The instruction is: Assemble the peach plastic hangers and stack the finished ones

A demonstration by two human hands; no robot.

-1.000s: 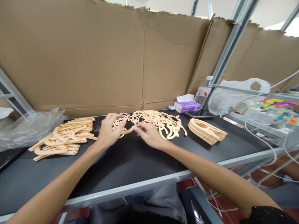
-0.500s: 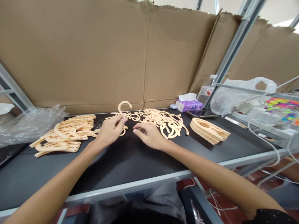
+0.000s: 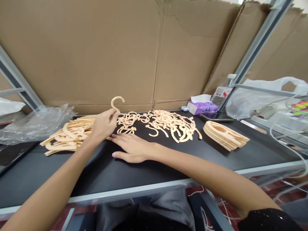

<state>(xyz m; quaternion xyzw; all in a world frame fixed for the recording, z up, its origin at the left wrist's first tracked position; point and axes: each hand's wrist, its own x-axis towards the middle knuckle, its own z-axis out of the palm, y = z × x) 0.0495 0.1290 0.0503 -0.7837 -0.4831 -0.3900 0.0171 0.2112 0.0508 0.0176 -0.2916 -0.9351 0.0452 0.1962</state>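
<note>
My left hand (image 3: 104, 125) is closed, pinching a cream plastic hanger hook (image 3: 114, 102) that stands upright with its curve above the fingers. My right hand (image 3: 133, 148) lies low over the black table, palm down with its fingers extended. Its fingertips reach the end of a cream strip beside my left wrist; whether they press on it I cannot tell. Behind the hands lie loose hooks (image 3: 127, 119) and a heap of small curved cream pieces (image 3: 172, 122). To the left, partly hidden by my left hand, is a pile of cream hanger parts (image 3: 69, 133).
At the right sits a neat stack of cream hanger parts (image 3: 223, 134). Behind it are a phone (image 3: 216, 116), a purple tissue pack (image 3: 202, 107) and a bottle (image 3: 222, 93). Crumpled clear plastic (image 3: 36, 123) lies at far left. A cardboard wall (image 3: 96, 54) closes the back.
My left hand has moved left with the hook. My right hand has moved left and nearer, its curled fingers now stretched flat. A loose hook now shows where my right hand was.
</note>
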